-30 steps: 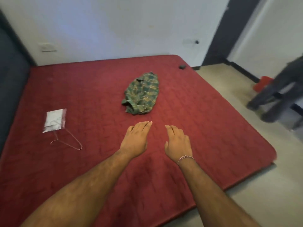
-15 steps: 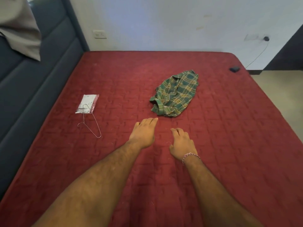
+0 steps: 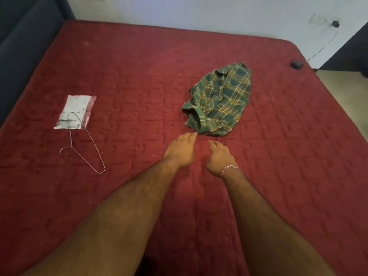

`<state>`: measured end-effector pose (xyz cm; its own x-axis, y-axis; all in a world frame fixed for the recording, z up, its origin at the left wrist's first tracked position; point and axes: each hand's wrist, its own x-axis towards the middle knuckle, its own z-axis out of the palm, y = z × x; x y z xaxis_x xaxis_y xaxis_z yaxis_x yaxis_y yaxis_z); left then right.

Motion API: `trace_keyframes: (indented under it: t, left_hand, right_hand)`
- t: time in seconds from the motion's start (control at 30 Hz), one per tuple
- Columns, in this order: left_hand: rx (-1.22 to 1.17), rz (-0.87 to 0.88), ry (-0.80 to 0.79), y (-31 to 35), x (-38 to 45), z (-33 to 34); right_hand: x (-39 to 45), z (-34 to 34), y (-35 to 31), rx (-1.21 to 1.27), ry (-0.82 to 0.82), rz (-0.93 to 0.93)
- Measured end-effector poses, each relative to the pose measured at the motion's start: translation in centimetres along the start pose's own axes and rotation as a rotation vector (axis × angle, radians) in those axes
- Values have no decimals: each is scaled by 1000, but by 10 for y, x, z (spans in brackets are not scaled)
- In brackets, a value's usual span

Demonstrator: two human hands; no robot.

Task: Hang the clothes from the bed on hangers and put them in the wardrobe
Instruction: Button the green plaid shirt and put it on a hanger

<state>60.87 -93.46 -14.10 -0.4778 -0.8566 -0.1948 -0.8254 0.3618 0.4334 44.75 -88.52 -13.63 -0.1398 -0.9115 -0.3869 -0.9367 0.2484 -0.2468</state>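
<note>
Red bed (image 3: 119, 62): plaid shirt (image 3: 221, 100) just beyond both empty hands (image 3: 199, 154).

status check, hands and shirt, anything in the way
Left hand and right hand open, empty. Green plaid shirt crumpled on bed, ungripped. Wire hanger apart, left. Nothing blocking.

Dark red quilted mattress bed (image 3: 258, 176) fills view. Dark blue padded headboard (image 3: 23, 46) at left. Pale white wall (image 3: 199, 12) behind, black plug with cable (image 3: 336, 23) far right. Beige floor (image 3: 342, 92) beside bed.
</note>
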Motion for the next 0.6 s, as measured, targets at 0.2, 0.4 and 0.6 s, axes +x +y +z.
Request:
trace_keyframes:
  t: [0.2,0.4,0.6]
  left_hand:
    - [-127,-37,25,-75,31,4]
    - [-150,-9,123,-143,37,-8]
    - [-156,44,143,-150,42,-24]
  right_hand:
    - [119,40,-40,55,-83,151]
    - [196,53,-46,130,-42,360]
    - [159,28,-49,740,377,184]
